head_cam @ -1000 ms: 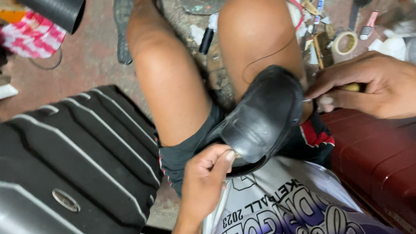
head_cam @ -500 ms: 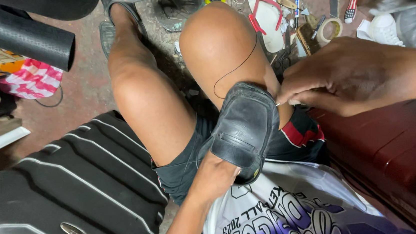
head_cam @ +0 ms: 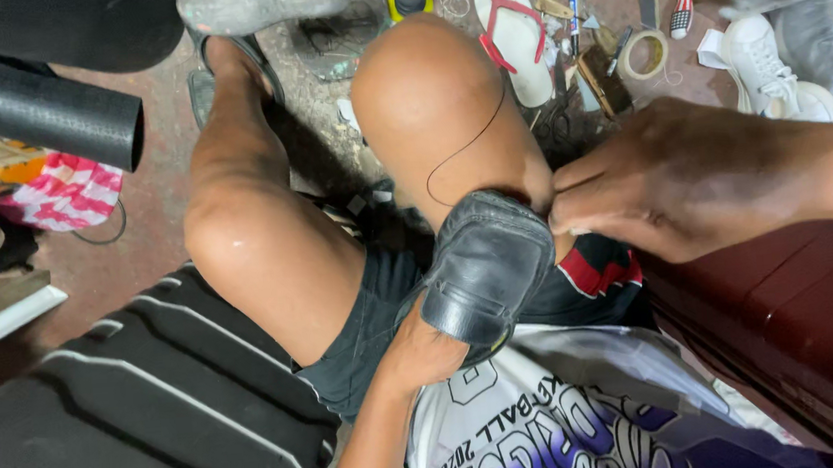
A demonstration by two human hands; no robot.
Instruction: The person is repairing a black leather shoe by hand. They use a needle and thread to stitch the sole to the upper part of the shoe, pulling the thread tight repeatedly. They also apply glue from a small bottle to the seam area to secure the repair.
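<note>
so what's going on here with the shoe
A seated person holds a black leather shoe on their lap, against the right knee. The left hand supports it from underneath at the heel end, while the right hand pinches at its toe edge. A thin dark thread runs up from the shoe across the knee. A black suitcase lies to the left, and a flip-flop, a tape roll and a white sneaker sit on the floor ahead.

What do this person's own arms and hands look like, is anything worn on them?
Both are bare. The left hand and right hand show no gloves, rings, watch or bands, and no sleeve covers either forearm. The fingertips are mostly hidden.
</note>
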